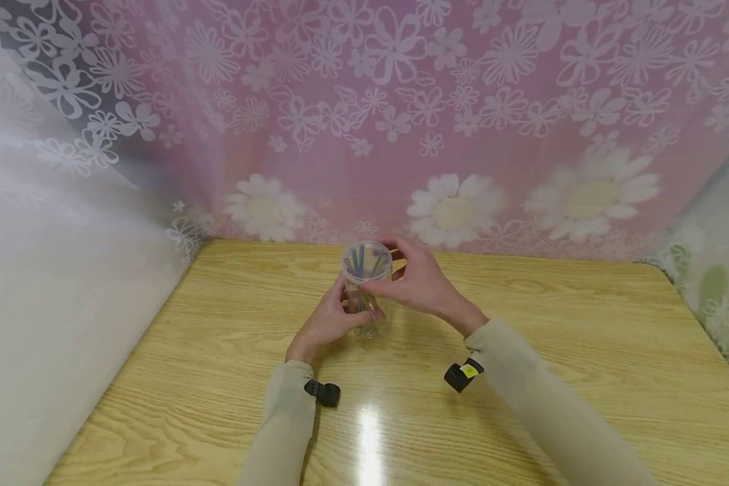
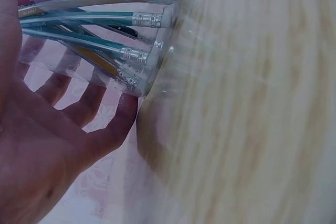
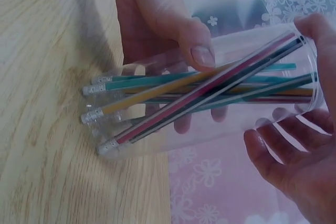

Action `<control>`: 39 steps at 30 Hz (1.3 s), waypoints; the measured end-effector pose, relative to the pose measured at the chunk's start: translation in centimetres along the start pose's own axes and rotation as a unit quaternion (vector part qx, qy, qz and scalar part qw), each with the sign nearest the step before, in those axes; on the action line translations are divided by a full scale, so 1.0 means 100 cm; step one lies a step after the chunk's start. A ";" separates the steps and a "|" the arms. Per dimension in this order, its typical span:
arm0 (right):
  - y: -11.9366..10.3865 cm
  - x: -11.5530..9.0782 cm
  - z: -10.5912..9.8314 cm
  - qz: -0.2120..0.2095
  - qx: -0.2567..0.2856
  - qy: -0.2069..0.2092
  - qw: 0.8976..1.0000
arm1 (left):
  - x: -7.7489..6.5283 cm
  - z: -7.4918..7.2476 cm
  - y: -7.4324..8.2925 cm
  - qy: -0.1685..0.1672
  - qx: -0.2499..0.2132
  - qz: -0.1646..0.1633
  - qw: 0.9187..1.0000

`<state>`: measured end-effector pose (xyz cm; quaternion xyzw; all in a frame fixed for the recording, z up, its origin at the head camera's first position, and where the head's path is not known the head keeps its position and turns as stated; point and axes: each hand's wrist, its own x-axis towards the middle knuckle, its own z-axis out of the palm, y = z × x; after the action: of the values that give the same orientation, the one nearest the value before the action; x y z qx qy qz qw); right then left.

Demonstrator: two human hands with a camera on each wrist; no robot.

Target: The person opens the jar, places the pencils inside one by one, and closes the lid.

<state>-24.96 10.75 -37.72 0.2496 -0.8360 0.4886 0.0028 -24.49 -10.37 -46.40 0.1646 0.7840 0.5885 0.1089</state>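
A clear plastic jar (image 1: pixel 368 329) stands upright at the far part of the table, a round translucent lid (image 1: pixel 367 277) on its top. Inside lean several pencils (image 3: pixel 202 90) in teal, yellow, red and black, their eraser ends at the bottom. My left hand (image 1: pixel 327 321) grips the jar's body from the left, thumb across the near side and fingers behind it. Around the lid's rim my right hand (image 1: pixel 422 279) curls from the right, thumb at the near edge and fingers at the far one. In the left wrist view the pencils' erasers (image 2: pixel 167 17) show through the plastic.
The wood-grain table (image 1: pixel 553 351) spreads out on both sides of the jar. Behind it hangs a pink flowered curtain (image 1: pixel 352 182), with a white sheet (image 1: pixel 67 270) on the left. Each sleeve carries a black wrist camera (image 1: pixel 460 376).
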 end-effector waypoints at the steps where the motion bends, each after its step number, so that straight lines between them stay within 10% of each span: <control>1: -0.001 0.000 0.001 0.000 -0.003 0.004 1.000 | 0.000 0.000 0.000 -0.001 -0.001 -0.001 1.000; 18: 0.004 0.006 -0.006 0.006 0.011 -0.050 0.999 | -0.002 0.000 -0.001 -0.013 -0.024 -0.014 1.000; 39: -0.004 -0.008 0.012 0.021 -0.016 0.042 0.999 | -0.001 0.000 0.000 0.001 0.021 -0.013 1.000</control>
<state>-23.80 9.99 -38.23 0.2112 -0.8481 0.4848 0.0314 -24.40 -10.45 -46.44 0.1562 0.7981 0.5710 0.1122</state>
